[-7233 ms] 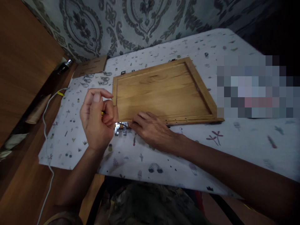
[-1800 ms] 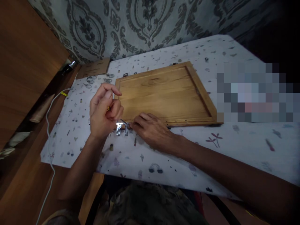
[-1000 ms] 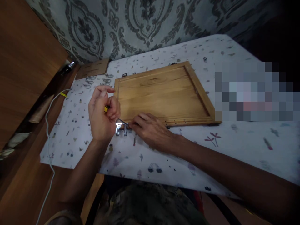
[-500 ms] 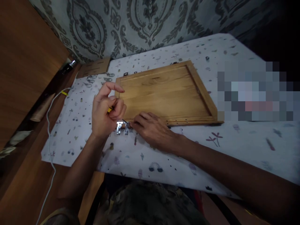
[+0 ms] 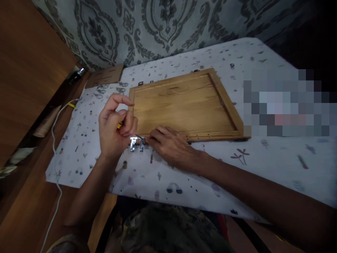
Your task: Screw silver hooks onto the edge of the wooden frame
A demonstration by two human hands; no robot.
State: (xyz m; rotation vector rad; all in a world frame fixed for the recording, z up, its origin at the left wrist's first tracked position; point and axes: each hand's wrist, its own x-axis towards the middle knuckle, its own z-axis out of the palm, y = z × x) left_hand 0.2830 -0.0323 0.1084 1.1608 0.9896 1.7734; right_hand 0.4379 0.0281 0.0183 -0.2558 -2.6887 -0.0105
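Note:
A framed wooden panel lies on the patterned tablecloth. At its near left edge sits a shiny metal fitting with two loops hanging over the side. My left hand is closed round a screwdriver; a bit of its yellow and black handle shows between the fingers, while the index finger curls free above. Its thin dark shaft points at the fitting. Just right of the fitting, my right hand rests against the panel's near edge, fingertips pinched near the shaft's tip. What they pinch is hidden.
Several metal clips lie at the back left beside a piece of cardboard. A white cable runs down the left side. Small dark metal pieces lie beyond the panel. A blurred-out patch covers the right.
My left hand has shifted slightly left and turned a little with the screwdriver. My right hand and the panel stay in place.

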